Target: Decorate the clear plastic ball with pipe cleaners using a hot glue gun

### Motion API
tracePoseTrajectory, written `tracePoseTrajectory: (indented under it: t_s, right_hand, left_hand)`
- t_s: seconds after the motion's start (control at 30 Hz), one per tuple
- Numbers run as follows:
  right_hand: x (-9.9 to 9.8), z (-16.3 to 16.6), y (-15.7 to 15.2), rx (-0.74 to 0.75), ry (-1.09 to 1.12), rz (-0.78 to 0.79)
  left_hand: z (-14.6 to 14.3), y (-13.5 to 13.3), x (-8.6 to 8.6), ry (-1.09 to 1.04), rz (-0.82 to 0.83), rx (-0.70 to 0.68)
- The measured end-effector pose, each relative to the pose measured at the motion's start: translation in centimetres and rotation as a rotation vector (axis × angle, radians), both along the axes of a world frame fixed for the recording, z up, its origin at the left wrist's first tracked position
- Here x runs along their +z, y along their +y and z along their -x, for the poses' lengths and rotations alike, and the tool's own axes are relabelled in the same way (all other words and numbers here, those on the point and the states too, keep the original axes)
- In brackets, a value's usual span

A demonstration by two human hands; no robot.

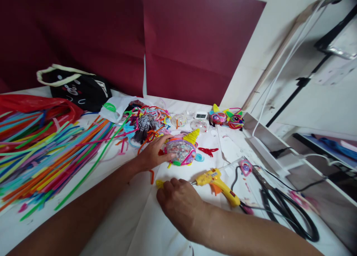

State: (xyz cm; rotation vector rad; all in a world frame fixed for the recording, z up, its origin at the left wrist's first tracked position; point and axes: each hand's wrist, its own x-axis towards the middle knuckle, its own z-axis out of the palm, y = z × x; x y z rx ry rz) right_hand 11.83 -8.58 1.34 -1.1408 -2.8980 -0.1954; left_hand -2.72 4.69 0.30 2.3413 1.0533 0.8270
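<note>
My left hand (153, 152) is curved against the left side of a clear ball (178, 153) trimmed with coloured pipe cleaners, its thumb in front and fingers behind. A coiled yellow horn (192, 136) sticks up from the ball. Nearer to me, my right hand (181, 200) is closed in a pinch, and a small yellow pipe cleaner piece (159, 184) shows at its fingertips. Just beyond that hand lies a yellow glue gun (219, 183), nozzle pointing left. Red pipe cleaner pieces (208, 151) and a light-blue coil (199, 157) lie right of the ball.
Many loose pipe cleaners (61, 155) cover the table's left side. Black-handled scissors (281, 204) and a pink eye-shaped piece (245, 167) lie at right, near cables and a white divider (267, 155). Behind stand a small digital display (200, 115) and decorated pieces (234, 119).
</note>
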Motion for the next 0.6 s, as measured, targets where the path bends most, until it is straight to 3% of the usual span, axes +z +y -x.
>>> tracePoseTrajectory:
  t_s: [0.6]
  right_hand:
    - [0.06,0.14,-0.05,-0.008,0.002,0.022]
  left_hand:
    - [0.01,0.13,-0.17,-0.008,-0.002,-0.007]
